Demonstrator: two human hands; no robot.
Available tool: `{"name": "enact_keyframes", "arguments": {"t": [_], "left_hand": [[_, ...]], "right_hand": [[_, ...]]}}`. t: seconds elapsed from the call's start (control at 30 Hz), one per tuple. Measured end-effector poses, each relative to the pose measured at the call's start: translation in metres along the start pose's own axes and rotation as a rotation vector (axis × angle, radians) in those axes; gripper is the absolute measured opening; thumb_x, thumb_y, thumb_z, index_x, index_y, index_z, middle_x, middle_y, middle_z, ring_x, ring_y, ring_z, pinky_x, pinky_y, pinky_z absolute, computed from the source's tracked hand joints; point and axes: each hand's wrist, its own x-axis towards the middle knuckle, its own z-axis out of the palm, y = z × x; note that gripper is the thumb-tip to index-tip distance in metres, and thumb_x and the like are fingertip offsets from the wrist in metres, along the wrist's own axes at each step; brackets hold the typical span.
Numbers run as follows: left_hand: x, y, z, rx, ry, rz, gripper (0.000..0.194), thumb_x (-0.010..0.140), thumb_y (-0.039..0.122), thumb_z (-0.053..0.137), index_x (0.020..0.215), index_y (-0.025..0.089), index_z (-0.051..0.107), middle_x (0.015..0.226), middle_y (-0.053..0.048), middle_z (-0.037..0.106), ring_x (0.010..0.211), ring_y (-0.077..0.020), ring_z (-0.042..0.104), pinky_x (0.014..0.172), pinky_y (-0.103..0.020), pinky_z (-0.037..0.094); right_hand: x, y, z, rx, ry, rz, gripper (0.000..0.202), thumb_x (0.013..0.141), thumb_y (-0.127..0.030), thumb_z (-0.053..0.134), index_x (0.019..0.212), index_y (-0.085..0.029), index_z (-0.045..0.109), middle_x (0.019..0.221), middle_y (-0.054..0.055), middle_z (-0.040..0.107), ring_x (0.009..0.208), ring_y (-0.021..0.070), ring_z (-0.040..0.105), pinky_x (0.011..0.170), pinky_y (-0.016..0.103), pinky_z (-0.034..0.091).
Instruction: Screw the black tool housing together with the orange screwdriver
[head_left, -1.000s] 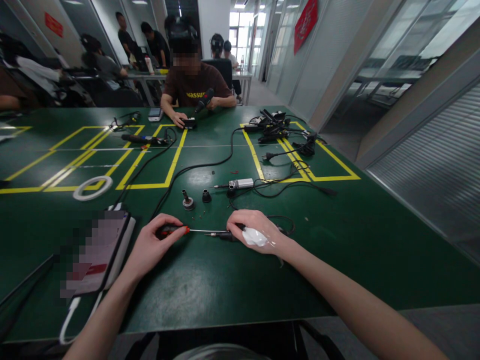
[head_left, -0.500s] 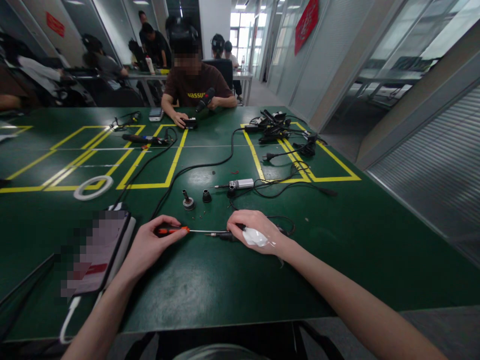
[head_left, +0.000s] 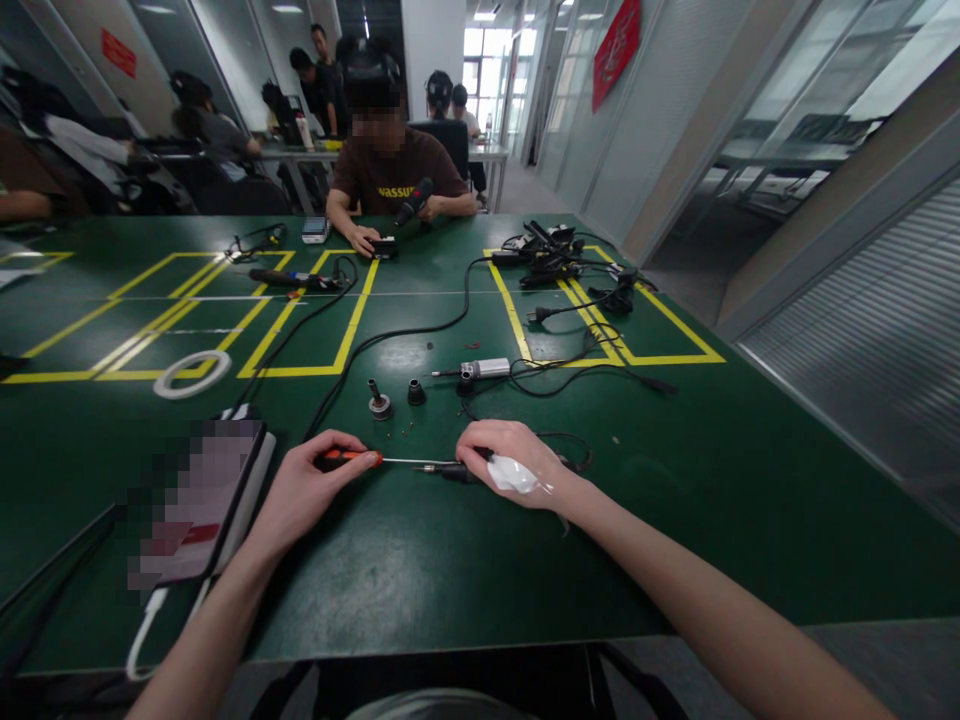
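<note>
My left hand (head_left: 319,487) is closed round the orange-and-black handle of a screwdriver (head_left: 341,458), held level just above the table. Its thin shaft runs right, to the fingertips of my right hand (head_left: 510,462). That hand, with a white patch taped on its back, is curled over a black soldering iron (head_left: 452,471) whose metal tip points left; most of its body is hidden under the palm. Beyond the hands stand a metal-and-black collar with a stem (head_left: 379,402) and a small black cone (head_left: 416,391), with tiny screw-like bits close by.
A silver-bodied tool (head_left: 491,368) with a thin tip lies behind my right hand. At the left are a phone (head_left: 206,500) on a cable and a white tape ring (head_left: 165,385). Tangled black cables (head_left: 551,250) lie farther back. Opposite, a person (head_left: 409,165) holds a drill (head_left: 414,202).
The view has shifted slightly, moving the scene a little to the right. My left fingers have turned slightly on the screwdriver handle. My right hand keeps its place.
</note>
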Motion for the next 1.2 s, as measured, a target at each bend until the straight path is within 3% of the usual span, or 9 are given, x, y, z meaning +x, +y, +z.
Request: {"name": "enact_keyframes", "arguments": {"t": [0.3,0.63,0.77,0.93,1.2], "left_hand": [[0.000,0.003,0.003,0.084,0.020,0.140,0.040,0.078,0.061,0.072,0.073,0.022,0.077,0.077,-0.004,0.071,0.074,-0.0208,0.066,0.072,-0.031,0.051],[0.000,-0.002,0.005,0.204,0.011,0.160,0.046,0.084,0.064,0.064,0.073,0.022,0.077,0.075,-0.005,0.075,0.071,-0.0222,0.067,0.067,-0.031,0.048],[-0.002,-0.001,0.004,0.223,0.007,0.206,0.039,0.084,0.059,0.066,0.073,0.021,0.073,0.075,-0.004,0.071,0.070,-0.0213,0.066,0.066,-0.031,0.049],[-0.002,-0.008,0.000,0.176,-0.053,0.232,0.034,0.071,0.047,0.079,0.089,0.021,0.065,0.086,-0.001,0.067,0.079,-0.0212,0.068,0.071,-0.031,0.054],[-0.001,-0.011,-0.003,0.234,-0.061,0.197,0.012,0.073,0.031,0.057,0.081,0.023,0.056,0.072,0.002,0.061,0.064,-0.0167,0.058,0.059,-0.026,0.046]], "right_hand": [[0.000,0.000,0.001,0.001,0.010,-0.013,0.021,0.098,-0.013,0.058,0.080,-0.016,0.069,0.082,0.005,0.073,0.075,0.0163,0.067,0.074,0.026,0.047],[0.000,0.001,0.002,-0.004,0.013,-0.014,0.021,0.097,-0.014,0.059,0.080,-0.017,0.070,0.081,0.004,0.073,0.075,0.0155,0.067,0.073,0.025,0.046],[0.000,0.000,0.001,-0.011,0.003,-0.004,0.020,0.097,-0.014,0.059,0.081,-0.017,0.071,0.082,0.005,0.073,0.075,0.0158,0.067,0.074,0.025,0.047],[0.000,0.001,0.002,-0.032,-0.010,0.008,0.019,0.097,-0.015,0.060,0.082,-0.017,0.071,0.084,0.006,0.074,0.078,0.0173,0.068,0.075,0.026,0.047],[0.001,-0.002,0.001,-0.068,-0.026,0.010,0.020,0.098,-0.017,0.058,0.083,-0.017,0.071,0.087,0.007,0.076,0.080,0.0175,0.069,0.076,0.026,0.048]]}}
